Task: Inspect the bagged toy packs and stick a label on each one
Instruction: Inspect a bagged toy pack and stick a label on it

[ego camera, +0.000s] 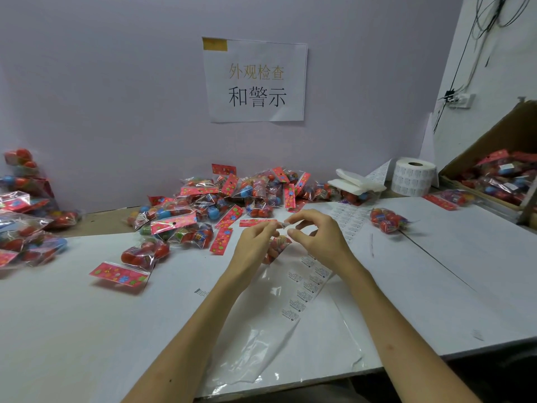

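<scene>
A broad white tabletop (pixel 116 330) is filling the near scene, running up to a pale wall that is carrying a white paper sign with printed characters (pixel 255 80). At the far right, an open brown cardboard box (pixel 494 146) is holding more packs. A heap of clear-bagged toy packs with red flowered header cards (pixel 203 210) is lying at the far centre of the table. A white roll of printed labels (pixel 414 177) is standing far right, just left of the box. A long white strip of printed labels (pixel 308 289) is trailing towards the near edge, beside a crinkled clear plastic sheet (pixel 261 330).

The left hand (pixel 255 245) and the right hand (pixel 316 237) are meeting above the table's centre, fingers curled in, the two thumbs and forefingers together pinching a small white paper label (pixel 284 225). One bagged pack of red balls (pixel 277 245) is sitting just below the label, between the two hands; whether the left hand's lower fingers are gripping it cannot be told.
</scene>
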### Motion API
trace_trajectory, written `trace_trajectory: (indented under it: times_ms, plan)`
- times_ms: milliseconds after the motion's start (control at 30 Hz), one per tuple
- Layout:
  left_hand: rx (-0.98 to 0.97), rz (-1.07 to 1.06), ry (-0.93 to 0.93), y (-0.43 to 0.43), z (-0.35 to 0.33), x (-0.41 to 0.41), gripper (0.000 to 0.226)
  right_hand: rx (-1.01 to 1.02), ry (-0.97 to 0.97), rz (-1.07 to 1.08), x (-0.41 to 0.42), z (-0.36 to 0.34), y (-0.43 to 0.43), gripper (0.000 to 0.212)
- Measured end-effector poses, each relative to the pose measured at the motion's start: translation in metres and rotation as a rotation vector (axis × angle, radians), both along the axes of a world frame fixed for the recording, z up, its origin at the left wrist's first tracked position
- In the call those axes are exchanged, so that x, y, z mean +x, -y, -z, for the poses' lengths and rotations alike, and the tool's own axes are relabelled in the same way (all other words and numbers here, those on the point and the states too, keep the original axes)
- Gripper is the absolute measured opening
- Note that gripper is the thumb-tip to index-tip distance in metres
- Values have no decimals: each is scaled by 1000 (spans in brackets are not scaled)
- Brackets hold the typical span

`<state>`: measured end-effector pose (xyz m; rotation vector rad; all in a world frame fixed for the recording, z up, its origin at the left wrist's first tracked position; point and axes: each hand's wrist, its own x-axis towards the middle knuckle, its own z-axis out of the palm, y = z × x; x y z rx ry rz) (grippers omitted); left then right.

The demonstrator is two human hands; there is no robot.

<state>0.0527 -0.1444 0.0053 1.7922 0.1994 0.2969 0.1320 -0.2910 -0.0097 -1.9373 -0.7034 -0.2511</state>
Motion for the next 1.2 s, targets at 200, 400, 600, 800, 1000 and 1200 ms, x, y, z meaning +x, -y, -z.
trace_trajectory:
  times_ms: [200,400,600,800,1000,1200]
  plan:
    - [34,-45,42,2,3,0,34,-25,14,4,-1,0,0,24]
    - [598,-234,-143,-16,23,8,54,-39,-38,15,1,-1,0,29]
    - [678,-197,-270,-19,34,16,47,-261,-203,24,0,3,0,51]
    - [521,-219,-191,-21,30,11,48,-308,-233,-21,-6,0,-1,65]
    - [604,-232,-226,-24,29,9,57,-325,-244,-93,-5,4,-1,72]
    - [547,-274,-91,-22,29,7,28,-295,-207,-134,-7,8,-5,82]
